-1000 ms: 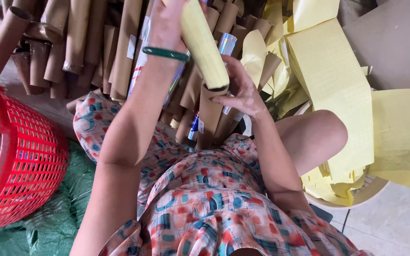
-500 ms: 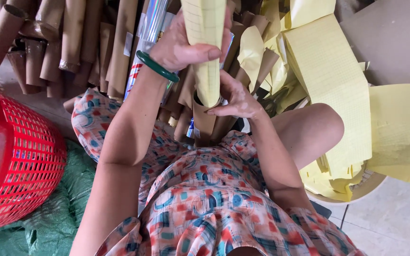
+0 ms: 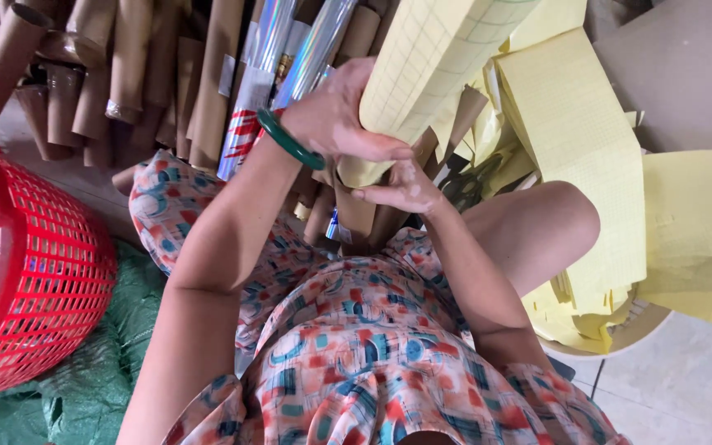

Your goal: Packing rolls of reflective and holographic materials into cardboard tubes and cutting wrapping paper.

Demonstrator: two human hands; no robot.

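Yellow roll (image 3: pixel 434 62): gridded paper wound on a tube, standing steeply over your lap, top end out of frame, lower end just above your knees. Your left hand (image 3: pixel 335 124), green bangle (image 3: pixel 288 142) at the wrist, is wrapped around the roll's lower part, fingers closed on it. Your right hand (image 3: pixel 401 188) sits directly under the roll's bottom end, fingers curled in at the core; whether it pinches paper or tube, you cannot tell from here.

Step in hand, as it reads: stripping or sliding the yellow paper off its cardboard core. The paper still covers the roll fully, so the work looks early.

Next move likely calls for a firm left grip on the roll while the right hand works the end, pulling along the axis, not sideways.

Around the roll: loose yellow sheets (image 3: pixel 587 156) heaped to its right, over a pale tub (image 3: pixel 620 334). Bare cardboard tubes (image 3: pixel 125 74) lean to its left, shiny foil rolls (image 3: pixel 278 66) just beside it. Red basket (image 3: pixel 35 280) well left of it.
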